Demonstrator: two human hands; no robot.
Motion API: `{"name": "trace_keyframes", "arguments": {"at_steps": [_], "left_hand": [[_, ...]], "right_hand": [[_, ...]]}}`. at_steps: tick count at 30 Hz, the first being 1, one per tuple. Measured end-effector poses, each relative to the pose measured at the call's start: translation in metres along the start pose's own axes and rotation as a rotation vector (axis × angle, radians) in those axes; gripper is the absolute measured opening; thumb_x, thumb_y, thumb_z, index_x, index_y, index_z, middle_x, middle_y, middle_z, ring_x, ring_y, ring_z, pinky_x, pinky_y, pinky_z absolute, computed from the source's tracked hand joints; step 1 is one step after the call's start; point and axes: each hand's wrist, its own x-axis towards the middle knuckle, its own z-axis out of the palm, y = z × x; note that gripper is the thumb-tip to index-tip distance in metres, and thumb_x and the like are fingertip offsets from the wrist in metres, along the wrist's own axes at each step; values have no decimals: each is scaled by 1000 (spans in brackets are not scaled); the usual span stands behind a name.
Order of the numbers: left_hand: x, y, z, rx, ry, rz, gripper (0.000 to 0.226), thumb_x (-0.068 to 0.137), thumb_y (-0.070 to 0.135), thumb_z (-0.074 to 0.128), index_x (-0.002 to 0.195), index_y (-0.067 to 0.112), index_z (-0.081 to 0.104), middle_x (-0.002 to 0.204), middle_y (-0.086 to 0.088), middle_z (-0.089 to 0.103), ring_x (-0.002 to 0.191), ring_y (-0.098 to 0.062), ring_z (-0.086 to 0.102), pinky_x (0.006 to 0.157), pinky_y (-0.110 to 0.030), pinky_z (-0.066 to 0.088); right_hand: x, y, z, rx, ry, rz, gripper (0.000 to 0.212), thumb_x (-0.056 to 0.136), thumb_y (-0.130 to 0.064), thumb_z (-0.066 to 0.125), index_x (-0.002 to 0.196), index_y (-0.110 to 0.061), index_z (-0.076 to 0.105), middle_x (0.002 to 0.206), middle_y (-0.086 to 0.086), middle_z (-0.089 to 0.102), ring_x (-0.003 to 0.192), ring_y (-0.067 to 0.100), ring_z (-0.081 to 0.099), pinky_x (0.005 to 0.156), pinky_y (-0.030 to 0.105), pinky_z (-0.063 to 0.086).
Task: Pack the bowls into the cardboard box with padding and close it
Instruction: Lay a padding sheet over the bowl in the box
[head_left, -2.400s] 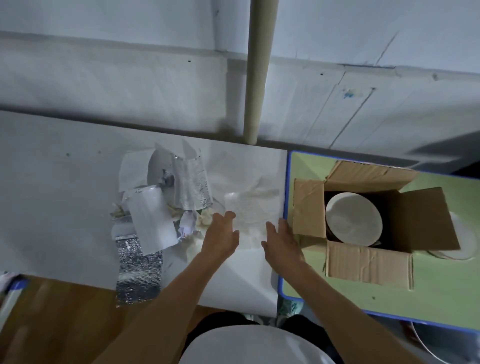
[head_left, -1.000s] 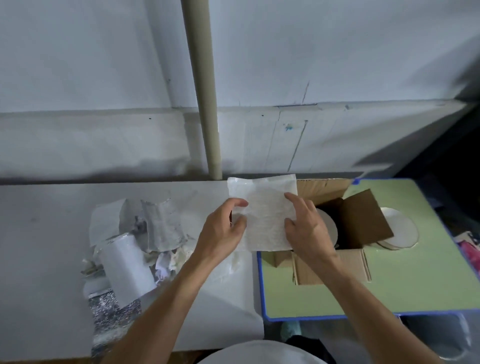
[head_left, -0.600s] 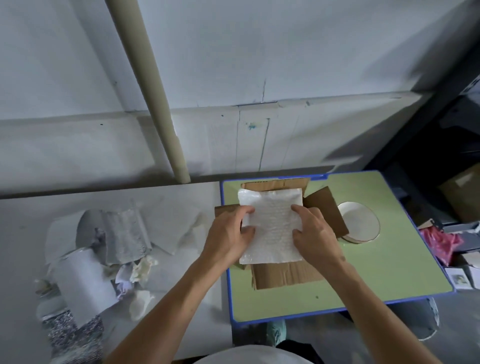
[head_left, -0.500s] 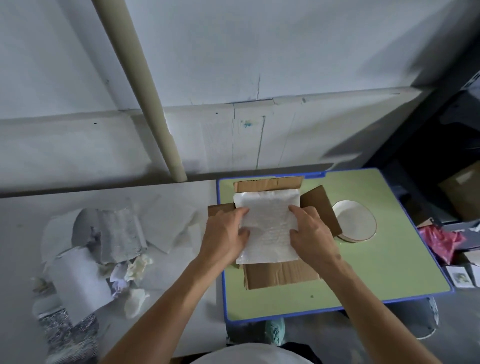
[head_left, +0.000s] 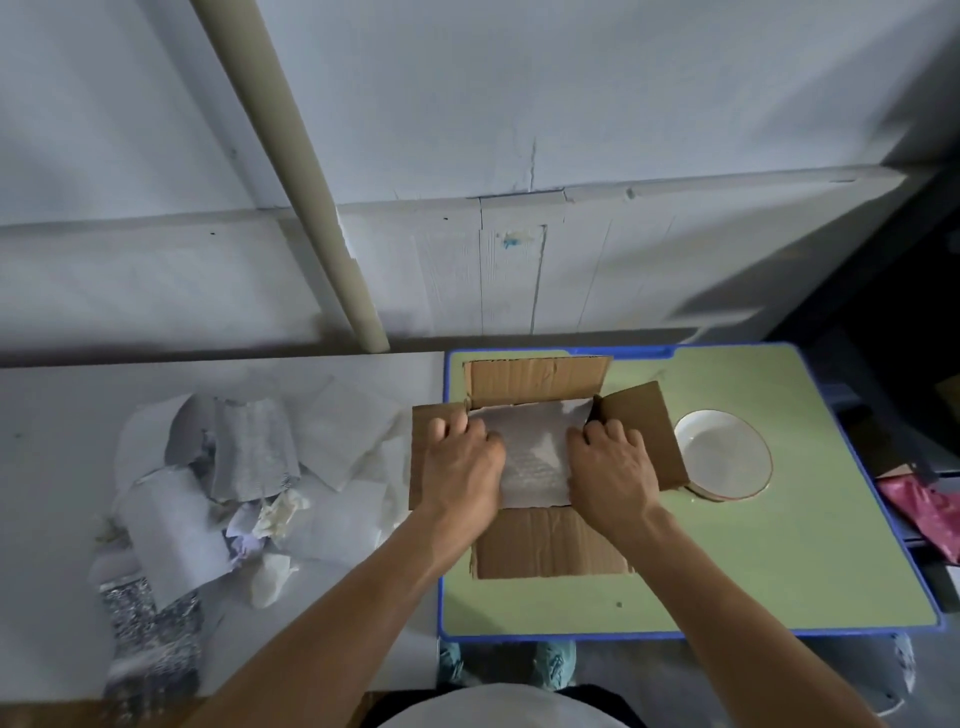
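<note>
We note left hand (head_left: 460, 467), right hand (head_left: 610, 467) both gripping padding sheet (head_left: 535, 452) edges over open cardboard box (head_left: 540, 379); bowl (head_left: 722, 454) just beside, on counter (head_left: 779, 571).

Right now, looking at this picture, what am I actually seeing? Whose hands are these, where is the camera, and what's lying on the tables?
There is no machine here. A person works bare-handed, and the one camera sits on their head, looking down. The left hand and right hand hold a white padding sheet by its sides, over the mouth of an open cardboard box on a green table. A white bowl sits to the right of the box. Paper and foil scraps lie on the white table to the left.
</note>
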Motion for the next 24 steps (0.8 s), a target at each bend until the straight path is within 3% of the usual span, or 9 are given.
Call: {"name": "trace_keyframes", "arguments": {"at_steps": [5, 8, 10, 12, 14, 16, 18, 21, 24], "left_hand": [[7, 4, 5, -16, -22, 67, 30, 85, 22, 63, 115, 17, 63, 122, -4, 54, 119, -25, 40, 92, -41, 29], [10, 2, 9, -25, -69, 83, 39, 86, 37, 64, 120, 19, 59, 124, -2, 53, 120, -22, 40, 95, -41, 27], [11, -2, 12, -39, -87, 83, 53, 86, 47, 64, 129, 20, 52, 128, -1, 51, 122, -22, 40, 98, -42, 27], [11, -5, 14, -46, -86, 85, 69, 85, 59, 61, 139, 21, 42, 132, 0, 48, 125, -21, 40, 100, -43, 27], [11, -6, 16, -40, -91, 90, 79, 84, 66, 56, 145, 21, 34, 134, 0, 46, 127, -21, 39, 102, -43, 26], [13, -6, 17, -32, -122, 90, 84, 84, 71, 53, 147, 20, 31, 136, -1, 44, 129, -21, 38, 104, -44, 25], [17, -8, 16, -19, -168, 105, 88, 82, 73, 53, 148, 20, 30, 137, -1, 43, 130, -21, 37, 105, -45, 25], [22, -13, 14, 0, -233, 143, 88, 80, 69, 59, 147, 19, 31, 137, 0, 43, 129, -21, 38, 106, -47, 23], [24, -15, 15, 10, -248, 160, 74, 82, 57, 65, 141, 19, 39, 131, 0, 47, 124, -20, 40, 107, -48, 22]], "right_hand": [[1, 2, 7, -11, 55, 9, 32, 77, -11, 58, 109, -14, 57, 106, 7, 58, 99, 26, 50, 82, 34, 37], [0, 2, 11, -68, 105, 47, 30, 60, -6, 66, 90, -10, 64, 94, 11, 57, 85, 30, 49, 68, 37, 39], [-1, 6, 12, -85, 143, 50, 33, 54, -5, 67, 87, -9, 65, 106, 13, 57, 85, 31, 48, 66, 38, 39], [0, 10, 11, -74, 172, -4, 36, 53, -5, 66, 89, -10, 66, 121, 11, 55, 93, 31, 48, 73, 38, 41], [2, 14, 11, -45, 165, -94, 39, 57, -7, 66, 95, -12, 65, 121, 9, 56, 104, 30, 49, 88, 39, 41], [5, 15, 12, -6, 122, -183, 45, 65, -17, 69, 109, -13, 62, 121, 7, 57, 114, 28, 49, 103, 39, 34], [8, 15, 13, -14, 45, -233, 62, 75, -36, 70, 129, -13, 53, 134, 5, 52, 126, 25, 45, 115, 39, 22], [11, 21, 11, -102, -22, -240, 83, 80, -55, 65, 144, -10, 37, 148, 7, 39, 138, 23, 35, 120, 38, 9], [14, 24, 6, -169, -46, -260, 89, 78, -52, 69, 145, -6, 33, 147, 11, 38, 137, 25, 33, 121, 39, 6]]}}
